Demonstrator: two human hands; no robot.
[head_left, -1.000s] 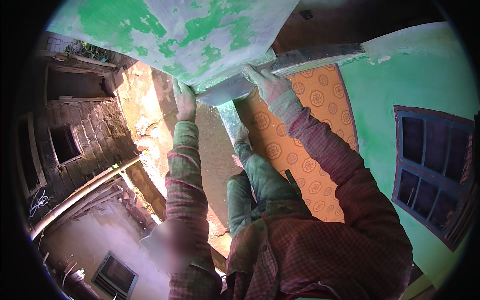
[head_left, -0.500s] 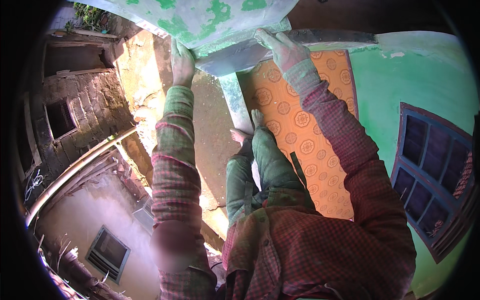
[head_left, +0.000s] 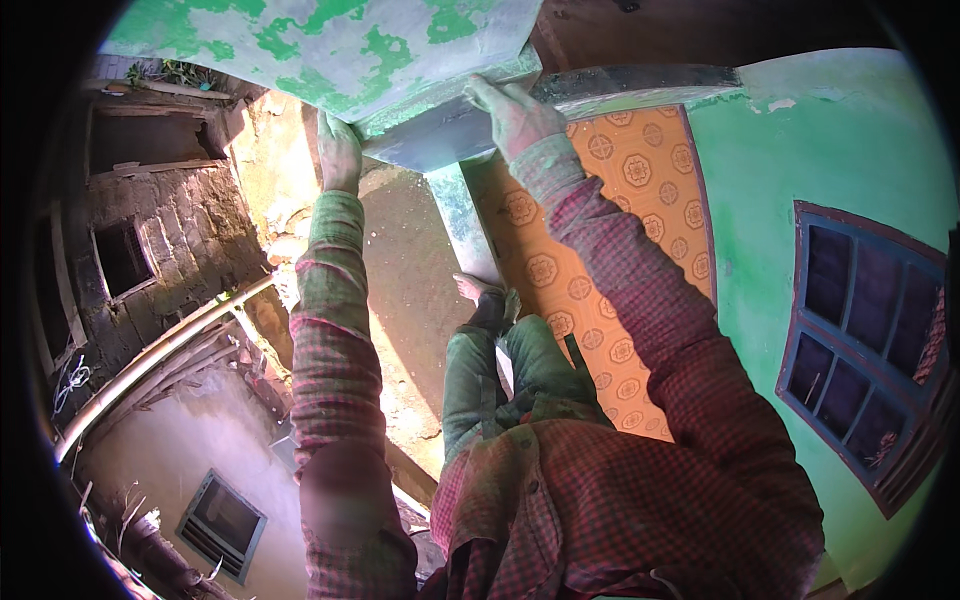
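Note:
A thick pillar [head_left: 420,85] with flaking green and white paint stands before me, its dark bottom face showing. Around its left edge my left hand [head_left: 339,155] is closed, the fingers along the side. My right hand [head_left: 515,118] rests against the right part of the pillar, fingers stretched out over its edge. Both arms reach far forward in red checked sleeves. Below, a narrow pale ledge [head_left: 463,215] runs toward my legs. My bare left foot [head_left: 468,287] is at its near end; the right foot [head_left: 512,304] is mostly hidden behind my knee.
Orange patterned flooring [head_left: 640,200] lies right of the ledge, beside a green wall [head_left: 750,190] with a blue-framed window [head_left: 865,340]. On the left are a sunlit dirt strip [head_left: 400,230], an old brick building [head_left: 170,230] and a long pale pole [head_left: 165,365]. A dark beam [head_left: 640,85] joins the pillar.
The pillar and both hands appear farther left and slightly lower in view. My right foot has drawn back behind the knee. Both hands remain on the pillar.

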